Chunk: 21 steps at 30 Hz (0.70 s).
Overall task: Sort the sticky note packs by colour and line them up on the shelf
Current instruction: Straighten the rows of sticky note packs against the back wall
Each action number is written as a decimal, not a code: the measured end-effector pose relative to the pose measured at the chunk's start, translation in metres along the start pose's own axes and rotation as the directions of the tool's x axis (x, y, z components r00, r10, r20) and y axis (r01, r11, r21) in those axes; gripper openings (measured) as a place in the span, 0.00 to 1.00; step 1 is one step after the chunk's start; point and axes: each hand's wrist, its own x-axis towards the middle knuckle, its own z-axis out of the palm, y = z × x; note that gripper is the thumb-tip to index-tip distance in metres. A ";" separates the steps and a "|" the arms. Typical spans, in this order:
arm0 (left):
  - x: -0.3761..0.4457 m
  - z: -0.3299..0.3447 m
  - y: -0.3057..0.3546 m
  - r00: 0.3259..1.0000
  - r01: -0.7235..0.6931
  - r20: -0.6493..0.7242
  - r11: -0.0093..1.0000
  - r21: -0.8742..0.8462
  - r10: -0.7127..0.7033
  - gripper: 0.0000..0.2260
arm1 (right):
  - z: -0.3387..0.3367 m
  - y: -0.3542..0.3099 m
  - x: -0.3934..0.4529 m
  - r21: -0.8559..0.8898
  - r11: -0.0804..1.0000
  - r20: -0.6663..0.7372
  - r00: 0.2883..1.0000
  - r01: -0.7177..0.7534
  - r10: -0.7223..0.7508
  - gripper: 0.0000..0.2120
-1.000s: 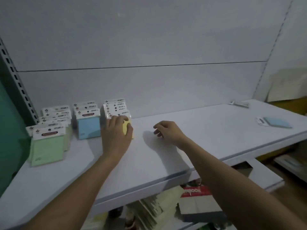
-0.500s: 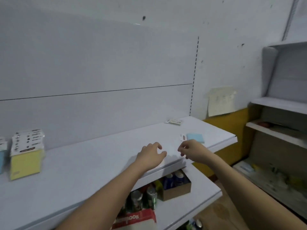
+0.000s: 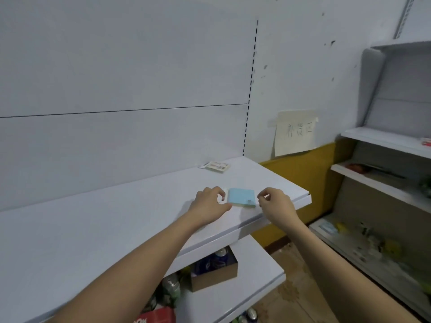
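Observation:
A light blue sticky note pack point(image 3: 241, 197) with a white header card lies flat near the right end of the white shelf point(image 3: 105, 220). My left hand point(image 3: 208, 206) is at its left end, with index finger and thumb curled round the header card. My right hand point(image 3: 276, 203) hovers just right of the pack with its fingers loosely curled and a thin gap to the pack's edge. A second pack point(image 3: 217, 166), pale with a printed label, lies flat at the back of the shelf by the wall. The sorted rows of packs are out of view.
The shelf ends just right of my right hand. A lower shelf carries a cardboard box of cans point(image 3: 213, 272). Another shelving unit point(image 3: 382, 141) stands at the right, and a paper note point(image 3: 295, 132) is taped to the wall.
My head and both hands have moved right along the shelf, away from the sorted rows. Both hands have reached the blue pack, and my left hand has taken hold of its header end.

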 end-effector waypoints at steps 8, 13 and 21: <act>0.093 0.025 -0.001 0.994 -0.053 0.107 0.961 0.270 0.025 0.31 | 0.024 -0.020 0.129 -0.072 0.986 0.094 0.985 0.151 -0.144 0.09; 0.138 -0.026 -0.023 0.944 -0.013 0.326 0.982 0.190 -0.051 0.27 | 0.059 -0.027 0.201 -0.078 0.978 0.190 0.966 0.193 -0.175 0.12; 0.129 -0.040 -0.061 0.813 0.578 -0.145 0.752 0.317 -0.564 0.28 | 0.118 -0.031 0.253 -0.199 0.916 0.310 0.909 0.347 -0.277 0.38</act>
